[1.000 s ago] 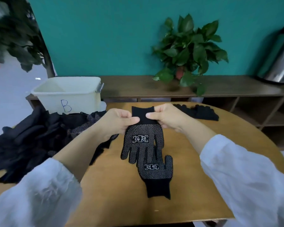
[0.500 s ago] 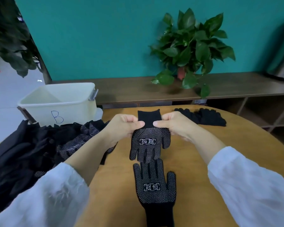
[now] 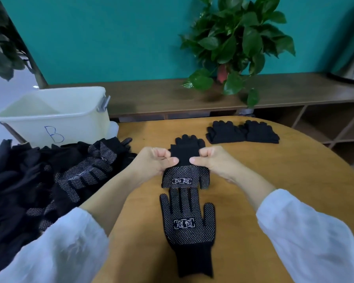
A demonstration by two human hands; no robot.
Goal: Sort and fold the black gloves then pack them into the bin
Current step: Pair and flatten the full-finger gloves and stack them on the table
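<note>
A black dotted glove (image 3: 185, 176) lies folded at the table's middle, its fingers doubled under and poking out beyond the cuff. My left hand (image 3: 154, 161) and my right hand (image 3: 209, 160) pinch its cuff from either side. Just below it a second dotted glove (image 3: 187, 225) lies flat, palm up, cuff toward me. A heap of loose black gloves (image 3: 49, 180) covers the table's left side. Behind the heap stands the white bin (image 3: 55, 115) marked B.
Two folded black gloves (image 3: 242, 131) lie side by side at the far right of the round wooden table (image 3: 284, 170). A long wooden shelf with a potted plant (image 3: 235, 41) runs behind, against the teal wall.
The held glove's fingers have been folded under, so the glove is shorter and its fingertips now show beyond the cuff. The view has tilted down and closer.
</note>
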